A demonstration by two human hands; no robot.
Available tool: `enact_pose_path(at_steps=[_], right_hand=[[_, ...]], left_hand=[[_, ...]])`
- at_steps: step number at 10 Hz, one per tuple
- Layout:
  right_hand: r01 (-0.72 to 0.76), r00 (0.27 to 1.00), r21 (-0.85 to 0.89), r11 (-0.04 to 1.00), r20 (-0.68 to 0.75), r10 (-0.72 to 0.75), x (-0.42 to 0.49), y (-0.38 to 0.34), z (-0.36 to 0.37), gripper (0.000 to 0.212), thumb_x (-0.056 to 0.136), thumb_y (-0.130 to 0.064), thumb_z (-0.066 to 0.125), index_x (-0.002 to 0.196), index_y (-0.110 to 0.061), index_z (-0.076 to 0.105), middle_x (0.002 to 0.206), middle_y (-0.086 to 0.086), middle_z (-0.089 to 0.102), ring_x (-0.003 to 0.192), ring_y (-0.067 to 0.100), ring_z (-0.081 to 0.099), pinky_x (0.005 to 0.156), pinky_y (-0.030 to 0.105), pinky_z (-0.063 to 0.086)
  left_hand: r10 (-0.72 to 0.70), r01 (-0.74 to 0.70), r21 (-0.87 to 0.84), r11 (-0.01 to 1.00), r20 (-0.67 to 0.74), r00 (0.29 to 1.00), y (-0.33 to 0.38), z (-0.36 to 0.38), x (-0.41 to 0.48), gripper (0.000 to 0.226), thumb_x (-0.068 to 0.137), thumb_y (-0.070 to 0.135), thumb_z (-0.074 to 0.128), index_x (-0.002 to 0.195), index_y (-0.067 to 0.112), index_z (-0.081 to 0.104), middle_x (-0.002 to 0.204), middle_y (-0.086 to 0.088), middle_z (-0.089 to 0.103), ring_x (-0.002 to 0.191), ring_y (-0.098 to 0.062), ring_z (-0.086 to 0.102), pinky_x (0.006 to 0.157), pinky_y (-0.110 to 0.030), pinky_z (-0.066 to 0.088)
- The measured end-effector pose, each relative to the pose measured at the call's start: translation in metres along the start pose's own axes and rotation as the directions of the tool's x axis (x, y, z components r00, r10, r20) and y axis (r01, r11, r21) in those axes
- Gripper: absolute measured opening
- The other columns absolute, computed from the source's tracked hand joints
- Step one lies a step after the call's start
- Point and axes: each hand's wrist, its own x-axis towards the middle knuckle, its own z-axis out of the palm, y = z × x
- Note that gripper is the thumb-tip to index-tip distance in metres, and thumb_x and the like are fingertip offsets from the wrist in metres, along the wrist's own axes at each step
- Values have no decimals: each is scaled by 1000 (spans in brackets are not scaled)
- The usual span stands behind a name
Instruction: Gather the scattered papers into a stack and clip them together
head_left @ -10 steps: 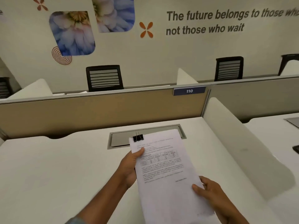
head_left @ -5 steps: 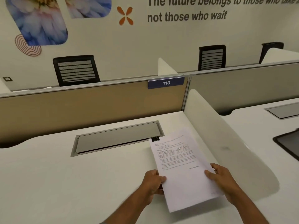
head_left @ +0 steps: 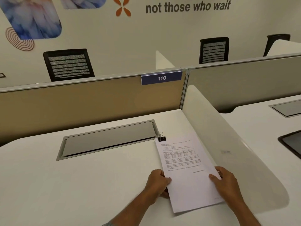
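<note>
The left hand [head_left: 157,182] gripped the paper stack's [head_left: 187,170] left edge, thumb on top; the right hand [head_left: 225,183] gripped its right edge likewise. The stack lay on the white desk [head_left: 81,185], a black binder clip [head_left: 162,138] fastened at its far left corner.

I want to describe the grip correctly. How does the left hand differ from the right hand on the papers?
The left hand grips the left edge of the papers, and the right hand grips the right edge. The left hand sits slightly lower on the stack than the right hand. The left hand's fingers are mostly hidden, and the right hand's are partly visible. Both have a thumb on top.
</note>
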Motion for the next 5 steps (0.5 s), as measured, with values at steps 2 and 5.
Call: enact_pose_path(at_steps=[2, 5], right_hand=[[19, 996, -125, 992, -82, -30, -6, -2, 7, 45, 92, -14, 70, 135, -7, 60, 128, 15, 69, 115, 36, 65, 95, 41, 51], [74, 972, -341, 937, -187, -145, -15, -4, 17, 47, 92, -14, 69, 136, -3, 57, 126, 21, 63, 119, 41, 57, 100, 52, 45]], left_hand=[[75, -57, 242, 969, -67, 995, 0, 3, 0, 13, 89, 19, 60, 85, 9, 54, 78, -18, 79, 62, -39, 76, 60, -46, 65], [116, -69, 403, 913, -93, 989, -10, -4, -13, 20, 85, 24, 65, 76, 13, 50, 75, -20, 79, 49, -29, 69, 60, -40, 65]])
